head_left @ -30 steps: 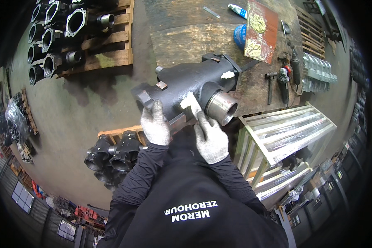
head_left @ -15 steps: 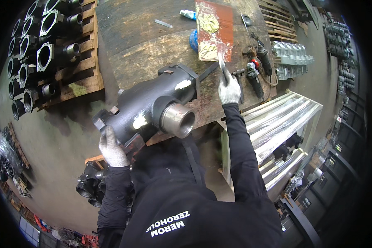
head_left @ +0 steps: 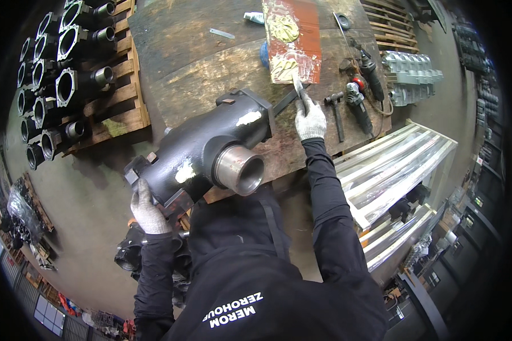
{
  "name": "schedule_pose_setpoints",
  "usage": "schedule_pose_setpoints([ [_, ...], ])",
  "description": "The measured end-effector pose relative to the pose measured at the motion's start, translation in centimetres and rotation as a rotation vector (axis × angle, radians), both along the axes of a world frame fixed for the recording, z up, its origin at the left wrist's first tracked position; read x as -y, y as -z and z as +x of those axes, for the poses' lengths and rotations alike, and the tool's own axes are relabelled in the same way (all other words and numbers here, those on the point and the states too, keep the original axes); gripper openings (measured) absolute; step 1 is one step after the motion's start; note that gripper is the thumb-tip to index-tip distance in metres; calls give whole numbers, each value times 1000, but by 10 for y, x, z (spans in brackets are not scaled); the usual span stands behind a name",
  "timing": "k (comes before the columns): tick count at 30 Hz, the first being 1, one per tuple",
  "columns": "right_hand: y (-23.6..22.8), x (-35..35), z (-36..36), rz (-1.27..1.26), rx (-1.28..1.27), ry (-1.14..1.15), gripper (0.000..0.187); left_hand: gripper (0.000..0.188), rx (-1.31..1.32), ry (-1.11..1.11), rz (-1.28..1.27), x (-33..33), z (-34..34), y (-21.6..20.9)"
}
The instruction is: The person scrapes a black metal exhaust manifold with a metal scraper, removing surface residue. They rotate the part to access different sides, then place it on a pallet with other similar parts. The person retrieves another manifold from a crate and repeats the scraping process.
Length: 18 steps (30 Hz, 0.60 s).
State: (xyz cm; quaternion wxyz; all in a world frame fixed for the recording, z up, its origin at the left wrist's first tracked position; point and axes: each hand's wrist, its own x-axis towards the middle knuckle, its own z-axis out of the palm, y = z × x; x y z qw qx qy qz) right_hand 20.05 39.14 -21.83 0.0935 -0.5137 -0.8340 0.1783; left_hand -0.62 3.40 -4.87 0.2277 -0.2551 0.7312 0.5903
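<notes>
A black cast pipe housing (head_left: 202,133) with a bare-metal side spout (head_left: 240,170) lies slantwise across the near edge of the workbench. Two pale filler patches mark its top. My left hand (head_left: 148,211), in a white knit glove, grips the flange at its lower left end. In my gloved right hand (head_left: 310,120) is a putty knife (head_left: 298,86); its blade tip touches the nearer mound of cream filler (head_left: 284,68) on a reddish-brown board (head_left: 308,42). A second filler mound (head_left: 283,28) sits farther up that board.
Right of the board lie a hammer (head_left: 338,116), an angle grinder (head_left: 358,108) and another power tool (head_left: 370,71). A metal strip (head_left: 222,33) and a tube (head_left: 254,17) are beyond the housing. Similar castings (head_left: 68,85) crowd a pallet at left; a wrapped wooden crate (head_left: 389,176) stands at right.
My right hand has shifted slightly left and nearer to me, the knife's tip still at the nearer filler mound. My left hand stays on the flange. The whole view has turned a little.
</notes>
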Motion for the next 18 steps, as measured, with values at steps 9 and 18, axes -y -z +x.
schedule_pose_setpoints([
  [9,-67,24,-5,-1201,-695,249,48,29,-22,20,-48,9,3,7],
  [18,-235,174,-35,-1375,-533,192,45,29,-40,31,2,6,7,11],
])
